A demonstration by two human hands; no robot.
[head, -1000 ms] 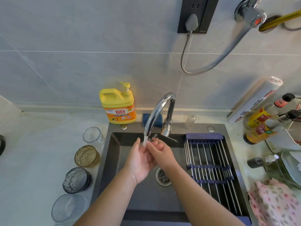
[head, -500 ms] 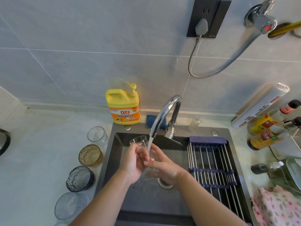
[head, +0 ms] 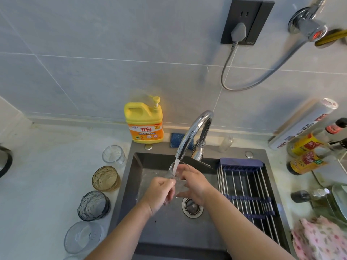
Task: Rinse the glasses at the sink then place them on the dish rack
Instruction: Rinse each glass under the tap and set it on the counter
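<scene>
A clear glass [head: 177,174] is tilted under the running faucet [head: 191,136], water streaming into its mouth. My left hand [head: 159,194] grips its lower part and my right hand [head: 193,182] curls round its side, both over the dark sink [head: 169,231]. On the counter to the left stand a clear glass [head: 114,154], an amber glass [head: 105,178], a smoky grey glass [head: 93,205] and a clear bowl-like glass [head: 83,236]. The roll-up dish rack [head: 246,190] spans the sink's right side with nothing on it.
A yellow detergent bottle [head: 144,123] and blue sponge [head: 175,139] stand behind the sink. Sauce bottles [head: 308,152] and a white roll [head: 304,123] crowd the right counter. A pink floral cloth [head: 323,239] lies at the lower right. The drain [head: 192,206] sits below my hands.
The glass has moved right, from beside the stream to directly under it. My right hand has come up from below and now wraps the glass. The camera has shifted slightly.
</scene>
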